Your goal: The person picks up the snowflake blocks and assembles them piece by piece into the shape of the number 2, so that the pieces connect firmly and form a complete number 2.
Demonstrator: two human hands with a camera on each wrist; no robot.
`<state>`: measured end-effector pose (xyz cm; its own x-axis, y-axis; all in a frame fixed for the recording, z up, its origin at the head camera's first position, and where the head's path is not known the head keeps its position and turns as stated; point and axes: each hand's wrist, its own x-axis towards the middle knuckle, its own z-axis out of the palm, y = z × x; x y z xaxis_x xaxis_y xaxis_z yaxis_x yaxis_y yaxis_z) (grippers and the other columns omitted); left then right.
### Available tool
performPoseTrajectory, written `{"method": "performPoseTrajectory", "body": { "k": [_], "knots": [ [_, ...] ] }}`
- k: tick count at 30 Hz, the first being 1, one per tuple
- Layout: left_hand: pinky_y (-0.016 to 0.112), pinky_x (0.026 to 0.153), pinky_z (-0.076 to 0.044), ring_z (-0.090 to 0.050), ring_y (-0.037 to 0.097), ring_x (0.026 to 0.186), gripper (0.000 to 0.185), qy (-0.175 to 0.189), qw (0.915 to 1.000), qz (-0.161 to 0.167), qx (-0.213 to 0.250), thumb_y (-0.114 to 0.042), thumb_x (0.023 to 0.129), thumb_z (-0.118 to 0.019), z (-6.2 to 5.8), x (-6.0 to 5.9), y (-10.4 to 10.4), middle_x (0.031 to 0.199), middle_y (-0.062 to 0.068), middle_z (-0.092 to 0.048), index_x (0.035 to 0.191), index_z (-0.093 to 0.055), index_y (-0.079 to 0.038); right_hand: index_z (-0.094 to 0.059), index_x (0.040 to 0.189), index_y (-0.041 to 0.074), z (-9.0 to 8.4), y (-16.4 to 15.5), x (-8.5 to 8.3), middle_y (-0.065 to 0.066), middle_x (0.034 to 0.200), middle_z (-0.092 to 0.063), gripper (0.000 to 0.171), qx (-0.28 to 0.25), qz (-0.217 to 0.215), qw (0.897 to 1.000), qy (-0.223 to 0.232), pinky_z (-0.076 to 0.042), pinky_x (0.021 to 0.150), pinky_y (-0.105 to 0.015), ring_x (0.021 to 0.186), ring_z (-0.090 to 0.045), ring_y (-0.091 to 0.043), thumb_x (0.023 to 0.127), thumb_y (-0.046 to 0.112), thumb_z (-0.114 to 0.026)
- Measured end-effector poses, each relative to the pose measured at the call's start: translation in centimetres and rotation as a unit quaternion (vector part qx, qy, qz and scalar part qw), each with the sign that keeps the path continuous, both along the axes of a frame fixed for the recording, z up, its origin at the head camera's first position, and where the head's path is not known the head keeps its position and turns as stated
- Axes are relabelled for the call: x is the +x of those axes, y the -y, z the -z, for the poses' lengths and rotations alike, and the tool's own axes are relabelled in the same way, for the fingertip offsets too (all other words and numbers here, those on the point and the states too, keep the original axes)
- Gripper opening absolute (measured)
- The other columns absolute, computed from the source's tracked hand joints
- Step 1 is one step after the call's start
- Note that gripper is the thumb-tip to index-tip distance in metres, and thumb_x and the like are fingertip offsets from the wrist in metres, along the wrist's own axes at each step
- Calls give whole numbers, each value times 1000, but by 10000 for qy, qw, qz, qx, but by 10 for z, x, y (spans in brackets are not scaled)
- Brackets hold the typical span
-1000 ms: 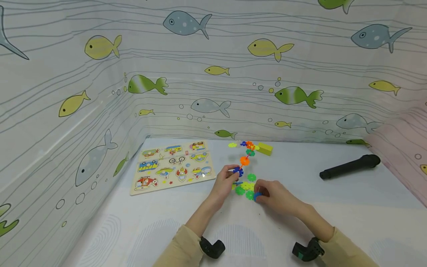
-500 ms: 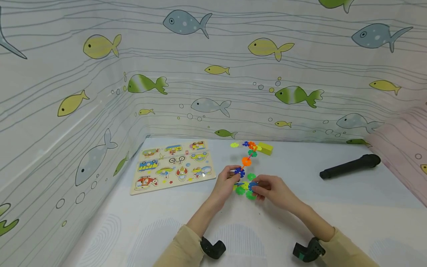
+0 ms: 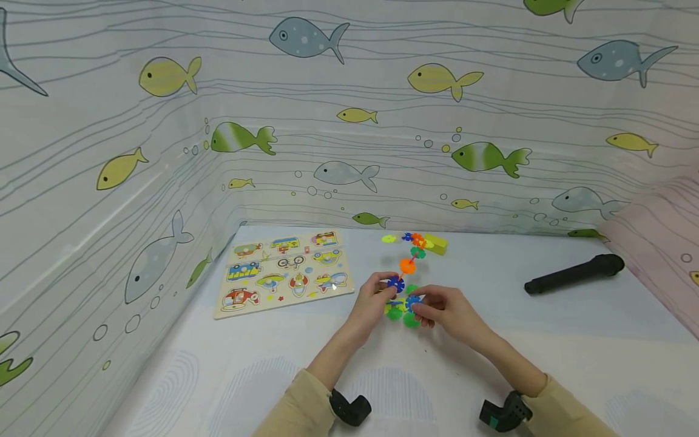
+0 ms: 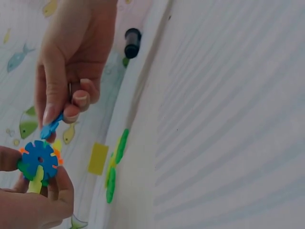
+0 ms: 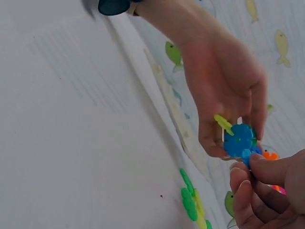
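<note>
My left hand (image 3: pixel 367 311) grips a chain of slotted plastic snowflake discs, holding it near a dark blue disc (image 3: pixel 395 284). Upward from there the chain runs through an orange disc (image 3: pixel 407 266) and a green disc (image 3: pixel 418 252). My right hand (image 3: pixel 452 314) pinches a blue disc (image 3: pixel 413 303) between thumb and fingers. In the left wrist view this blue disc (image 4: pixel 51 128) is seen nearly edge-on, right at the rim of a blue chain disc (image 4: pixel 40 161). A yellow disc (image 5: pixel 223 124) juts from that chain disc in the right wrist view.
Loose green discs (image 3: pixel 411 320) and yellow ones lie on the table just below the hands. A wooden vehicle puzzle board (image 3: pixel 284 276) lies at left. Behind the chain is a yellow block (image 3: pixel 435 244), and a black microphone (image 3: pixel 574 274) rests at right. Fish-print sheets stand around the table.
My right hand has lifted the blue disc from beside the green discs and brought it up to the chain. The left hand and chain have shifted slightly right.
</note>
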<state>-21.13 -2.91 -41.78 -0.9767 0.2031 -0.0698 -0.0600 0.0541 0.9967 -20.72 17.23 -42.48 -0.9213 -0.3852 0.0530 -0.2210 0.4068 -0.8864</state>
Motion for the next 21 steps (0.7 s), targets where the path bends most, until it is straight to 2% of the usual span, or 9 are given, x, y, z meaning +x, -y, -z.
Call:
{"method": "performPoseTrajectory", "body": {
  "k": [12, 18, 21],
  "knots": [
    [38, 94, -46, -58, 32, 110, 35, -67, 9999, 104, 2, -14, 102, -50, -1, 1, -1, 115, 15, -59, 136, -54, -8, -65, 127, 1, 1, 0, 0, -18, 84, -69, 36, -112, 25, 9999, 56, -56, 63, -26, 71, -64, -32, 96, 20, -68],
    [37, 93, -46, -58, 28, 108, 35, -58, 9999, 114, 19, -14, 102, -51, 0, 2, -2, 115, 15, -58, 136, -54, -8, -65, 122, 3, -1, 2, 2, -10, 80, -66, 31, -134, 128, 9998, 115, -55, 62, -28, 69, -61, -23, 95, 18, -69],
    [34, 90, -46, -58, 23, 105, 35, -52, 9999, 139, -17, -15, 102, -51, -1, 2, -2, 116, 14, -59, 136, -54, -9, -65, 119, 2, 0, 2, 2, -10, 80, -66, 30, -210, 149, 9996, 98, -55, 62, -29, 69, -62, -27, 94, 18, -69]
  ]
}}
